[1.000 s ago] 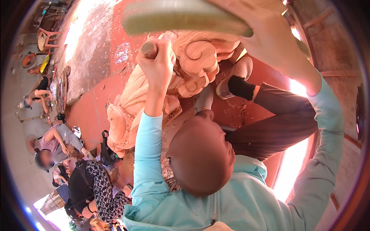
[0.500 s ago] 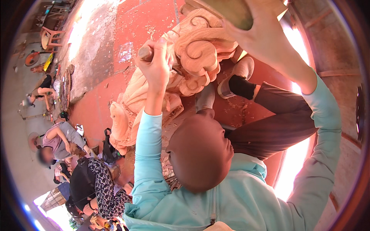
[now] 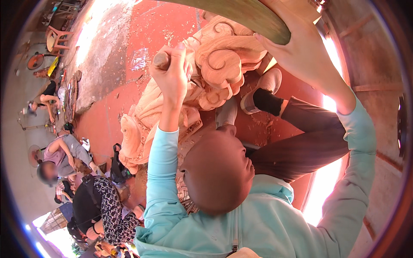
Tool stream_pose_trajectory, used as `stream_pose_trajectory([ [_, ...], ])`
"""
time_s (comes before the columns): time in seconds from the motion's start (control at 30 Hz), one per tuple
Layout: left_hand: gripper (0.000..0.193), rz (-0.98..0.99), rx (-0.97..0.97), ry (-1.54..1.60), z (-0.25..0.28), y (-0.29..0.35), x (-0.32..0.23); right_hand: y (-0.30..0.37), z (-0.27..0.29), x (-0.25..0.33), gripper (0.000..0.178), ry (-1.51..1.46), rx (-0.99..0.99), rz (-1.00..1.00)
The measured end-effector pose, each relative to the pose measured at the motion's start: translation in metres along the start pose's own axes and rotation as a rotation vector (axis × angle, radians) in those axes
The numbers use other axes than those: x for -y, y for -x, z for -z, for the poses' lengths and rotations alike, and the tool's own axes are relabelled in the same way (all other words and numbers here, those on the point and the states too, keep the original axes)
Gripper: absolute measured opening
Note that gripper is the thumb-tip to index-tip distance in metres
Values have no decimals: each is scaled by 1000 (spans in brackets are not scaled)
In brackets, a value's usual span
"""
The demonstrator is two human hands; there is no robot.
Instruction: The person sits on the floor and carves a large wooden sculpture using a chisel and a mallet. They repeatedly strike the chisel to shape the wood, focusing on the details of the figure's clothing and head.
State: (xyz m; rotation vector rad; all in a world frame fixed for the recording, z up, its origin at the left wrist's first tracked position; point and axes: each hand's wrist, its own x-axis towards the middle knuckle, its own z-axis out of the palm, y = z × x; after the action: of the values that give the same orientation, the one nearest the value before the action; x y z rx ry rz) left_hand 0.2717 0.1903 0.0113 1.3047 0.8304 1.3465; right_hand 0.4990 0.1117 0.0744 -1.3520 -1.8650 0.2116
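Note:
My left hand (image 3: 171, 71) is closed round the wooden handle (image 3: 162, 60) of a chisel, the handle's round end showing above my fist. Its blade is mostly hidden by my fingers and the work. Beneath and beside that hand lies a large pale wood carving (image 3: 219, 64) with scrolls and curls, reaching from the top middle down to the left. My right hand (image 3: 297, 47) grips a thick, smooth greenish-brown wooden club (image 3: 254, 17) above the far right part of the carving. The club's far end and some fingers run out of the top edge.
Wood chips lie on the red floor (image 3: 150, 30). My shoe (image 3: 254, 99) and bent leg are right of the carving. At the left, people sit near a black bag (image 3: 118, 167), and a plastic chair (image 3: 58, 41) stands farther back. A wall (image 3: 374, 56) rises at right.
The club in my right hand has turned and come lower, so more of its length shows across the top. My left hand keeps its grip on the chisel, with hardly any movement.

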Motion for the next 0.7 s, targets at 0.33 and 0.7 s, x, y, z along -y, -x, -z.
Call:
stream_pose_trajectory([
  [0.33,30,-7,106,-181,-9,3,14,1,-12,6,58,409,160,-47],
  [0.7,26,-24,126,-186,-4,5,18,5,-14,-11,66,395,120,176],
])
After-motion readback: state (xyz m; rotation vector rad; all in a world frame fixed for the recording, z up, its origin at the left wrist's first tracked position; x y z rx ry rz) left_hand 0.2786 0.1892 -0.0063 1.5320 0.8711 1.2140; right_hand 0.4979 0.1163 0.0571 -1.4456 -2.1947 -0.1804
